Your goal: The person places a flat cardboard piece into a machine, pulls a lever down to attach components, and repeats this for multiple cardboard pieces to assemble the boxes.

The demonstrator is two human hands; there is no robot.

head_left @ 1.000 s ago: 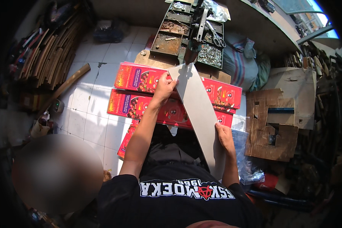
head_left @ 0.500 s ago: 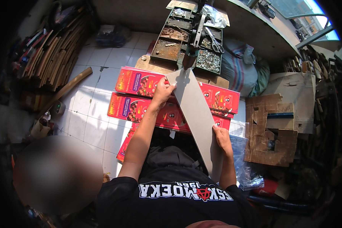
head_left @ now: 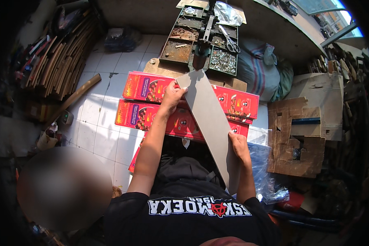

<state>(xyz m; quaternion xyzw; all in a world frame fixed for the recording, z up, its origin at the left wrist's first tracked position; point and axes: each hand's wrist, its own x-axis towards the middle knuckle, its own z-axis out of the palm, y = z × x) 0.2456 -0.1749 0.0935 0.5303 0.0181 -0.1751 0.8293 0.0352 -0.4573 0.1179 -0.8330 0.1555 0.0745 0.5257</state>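
A long grey board [head_left: 209, 119] slants across the middle, its far corner under the head of a dark bench press [head_left: 200, 57]. My left hand [head_left: 173, 96] grips the board's left edge near that corner, thumb on top. Lower down, my right hand [head_left: 239, 144] grips the right edge, with its thumb on the upper face and the fingers underneath, mostly hidden. Beneath the board lie stacks of red printed card sheets [head_left: 141, 115], showing on both sides of it.
Behind the press sits a divided metal tray [head_left: 176, 51] holding small shiny metal pieces, with scissors [head_left: 229, 39] on it. A cut brown cardboard piece [head_left: 283, 139] leans at right, near a white sack [head_left: 256, 74]. Cardboard sheets [head_left: 55, 57] stand at far left beside a wooden stick [head_left: 80, 94].
Both hands keep their grip, and the board's far corner stays beneath the press head. The whole view has shifted slightly; the board has barely moved.
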